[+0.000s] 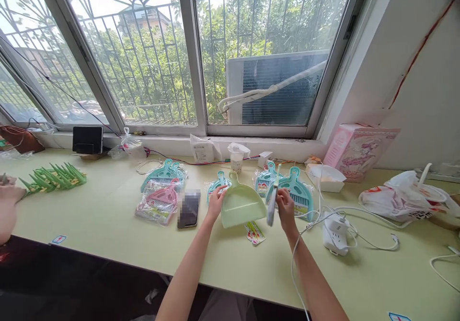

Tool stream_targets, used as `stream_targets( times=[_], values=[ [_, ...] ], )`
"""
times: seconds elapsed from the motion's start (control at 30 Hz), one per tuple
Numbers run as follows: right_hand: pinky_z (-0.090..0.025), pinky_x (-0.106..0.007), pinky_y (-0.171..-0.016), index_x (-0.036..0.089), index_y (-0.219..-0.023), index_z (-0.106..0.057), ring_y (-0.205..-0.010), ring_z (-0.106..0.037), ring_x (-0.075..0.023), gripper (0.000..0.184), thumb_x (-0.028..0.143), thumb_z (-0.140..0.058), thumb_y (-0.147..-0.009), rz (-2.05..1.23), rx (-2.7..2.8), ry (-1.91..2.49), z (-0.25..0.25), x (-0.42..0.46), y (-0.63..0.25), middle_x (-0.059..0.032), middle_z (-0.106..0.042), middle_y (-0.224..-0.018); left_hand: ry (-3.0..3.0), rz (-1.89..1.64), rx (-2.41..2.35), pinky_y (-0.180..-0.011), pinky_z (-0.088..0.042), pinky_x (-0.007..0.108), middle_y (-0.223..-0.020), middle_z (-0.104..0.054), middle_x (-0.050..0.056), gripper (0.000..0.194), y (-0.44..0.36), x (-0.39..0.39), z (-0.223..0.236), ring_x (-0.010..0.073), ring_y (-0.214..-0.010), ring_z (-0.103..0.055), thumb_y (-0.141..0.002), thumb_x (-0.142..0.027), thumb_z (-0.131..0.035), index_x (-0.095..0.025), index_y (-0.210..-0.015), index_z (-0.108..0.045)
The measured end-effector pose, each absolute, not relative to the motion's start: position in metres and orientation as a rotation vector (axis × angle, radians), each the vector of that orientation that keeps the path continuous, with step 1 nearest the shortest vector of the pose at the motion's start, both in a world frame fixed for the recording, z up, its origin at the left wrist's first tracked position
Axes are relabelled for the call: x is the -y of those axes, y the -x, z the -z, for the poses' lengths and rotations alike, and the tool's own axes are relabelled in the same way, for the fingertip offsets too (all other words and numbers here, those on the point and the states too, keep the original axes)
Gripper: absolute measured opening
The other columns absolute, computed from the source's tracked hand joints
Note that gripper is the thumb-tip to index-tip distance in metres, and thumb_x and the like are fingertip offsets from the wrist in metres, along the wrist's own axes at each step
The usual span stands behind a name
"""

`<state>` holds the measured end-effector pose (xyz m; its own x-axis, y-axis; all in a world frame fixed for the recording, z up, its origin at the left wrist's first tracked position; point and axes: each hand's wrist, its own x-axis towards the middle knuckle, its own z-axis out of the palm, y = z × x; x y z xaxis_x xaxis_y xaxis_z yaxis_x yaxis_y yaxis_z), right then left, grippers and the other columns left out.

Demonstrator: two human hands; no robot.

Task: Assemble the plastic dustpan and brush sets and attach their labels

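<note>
My left hand (216, 203) grips the left edge of a light green dustpan (242, 206), held upright above the table with its handle at the top. My right hand (285, 207) is closed on a small hand brush (273, 203), seen edge-on with pale bristles, just right of the dustpan. Below them a printed card (255, 233) lies on the table. Close behind my hands are turquoise dustpan-and-brush sets (296, 191) in clear wrap. A pink wrapped set (162, 199) lies left of a phone (189, 209).
A white power strip (335, 235) stands at the right, its cable crossing over my right forearm. Plastic bags (402, 194) and a pink box (359, 151) are farther right. A paper cup (236, 159) stands by the window. Another person's hand (10, 191) is near green pieces (53, 178) at the left.
</note>
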<state>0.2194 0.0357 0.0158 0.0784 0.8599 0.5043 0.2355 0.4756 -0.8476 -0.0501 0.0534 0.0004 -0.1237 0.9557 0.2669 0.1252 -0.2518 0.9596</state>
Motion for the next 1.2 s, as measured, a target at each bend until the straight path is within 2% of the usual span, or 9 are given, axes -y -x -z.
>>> stream_targets(
  times=[0.13,0.23,0.43,0.6,0.77,0.83,0.93,1.03,1.2],
  values=[
    [-0.042,-0.037,-0.077,0.023,-0.081,-0.065,-0.084,-0.054,-0.0243,0.030,0.050,-0.054,-0.091,-0.143,1.967,1.052,-0.019,-0.030,-0.200,-0.0066,-0.059,-0.085,-1.627,-1.227,-1.132,-0.084,-0.052,0.038,-0.094,-0.075,0.006,0.041,0.041,-0.048,-0.003,0.0238,-0.090,-0.066,-0.081,-0.055,-0.060,-0.024,-0.104,-0.074],
    [-0.041,-0.038,-0.078,0.023,-0.081,-0.065,-0.088,-0.056,-0.0259,0.027,0.044,-0.053,-0.094,0.088,2.265,1.068,-0.011,-0.026,-0.188,-0.0084,-0.062,-0.089,-1.638,-1.161,-1.123,-0.098,-0.048,0.042,-0.114,-0.072,0.009,0.040,0.035,-0.046,-0.002,0.0283,-0.109,-0.064,-0.082,-0.054,-0.059,-0.022,-0.100,-0.075],
    [-0.038,-0.040,-0.080,0.022,-0.092,-0.066,-0.093,-0.056,-0.0284,0.028,0.044,-0.049,-0.096,0.193,2.258,1.179,-0.001,-0.023,-0.180,-0.0101,-0.065,-0.095,-1.616,-1.121,-1.122,-0.108,-0.041,0.045,-0.133,-0.061,0.013,0.058,0.024,-0.043,0.009,0.0315,-0.125,-0.055,-0.074,-0.048,-0.072,-0.020,-0.124,-0.063],
    [-0.036,-0.039,-0.081,0.023,-0.097,-0.066,-0.094,-0.057,-0.0277,0.028,0.045,-0.049,-0.096,0.143,2.162,1.218,0.000,-0.025,-0.181,-0.0097,-0.067,-0.096,-1.655,-1.157,-1.122,-0.106,-0.041,0.044,-0.125,-0.066,0.012,0.054,0.017,-0.043,0.009,0.0311,-0.120,-0.057,-0.080,-0.050,-0.065,-0.017,-0.123,-0.064],
    [-0.037,-0.038,-0.079,0.021,-0.094,-0.066,-0.091,-0.058,-0.0272,0.031,0.046,-0.048,-0.096,0.190,2.108,1.300,0.002,-0.025,-0.181,-0.0100,-0.067,-0.093,-1.710,-1.144,-1.108,-0.089,-0.048,0.038,-0.106,-0.071,0.008,0.047,0.017,-0.045,0.009,0.0262,-0.099,-0.062,-0.086,-0.054,-0.057,-0.016,-0.110,-0.068],
    [-0.039,-0.039,-0.082,0.021,-0.102,-0.065,-0.093,-0.058,-0.0269,0.031,0.045,-0.047,-0.097,0.138,2.087,1.262,0.002,-0.025,-0.180,-0.0101,-0.067,-0.098,-1.701,-1.174,-1.128,-0.087,-0.048,0.035,-0.106,-0.069,0.007,0.044,0.018,-0.046,0.011,0.0246,-0.099,-0.062,-0.085,-0.054,-0.058,-0.017,-0.108,-0.066],
    [-0.040,-0.042,-0.094,0.021,-0.118,-0.060,-0.111,-0.056,-0.0285,0.036,0.046,-0.047,-0.096,0.000,1.892,1.198,0.003,-0.029,-0.180,-0.0122,-0.064,-0.117,-1.669,-1.214,-1.131,-0.087,-0.048,0.034,-0.107,-0.068,0.007,0.041,0.016,-0.047,0.014,0.0231,-0.099,-0.061,-0.084,-0.053,-0.059,-0.018,-0.106,-0.064],
    [-0.040,-0.046,-0.100,0.021,-0.126,-0.058,-0.121,-0.053,-0.0301,0.046,0.051,-0.053,-0.091,-0.304,1.656,1.198,0.007,-0.038,-0.186,-0.0126,-0.061,-0.130,-1.651,-1.227,-1.094,-0.086,-0.048,0.034,-0.107,-0.067,0.007,0.037,0.014,-0.044,0.012,0.0229,-0.099,-0.061,-0.085,-0.050,-0.059,-0.019,-0.105,-0.063],
    [-0.050,-0.043,-0.090,0.020,-0.107,-0.072,-0.102,-0.066,-0.0295,0.048,0.058,-0.065,-0.078,-1.030,1.483,1.159,0.017,-0.052,-0.195,-0.0096,-0.074,-0.107,-1.688,-1.168,-1.088,-0.087,-0.046,0.033,-0.106,-0.065,0.006,0.033,0.012,-0.039,0.007,0.0222,-0.097,-0.060,-0.088,-0.047,-0.054,-0.019,-0.106,-0.061]
  ],
)
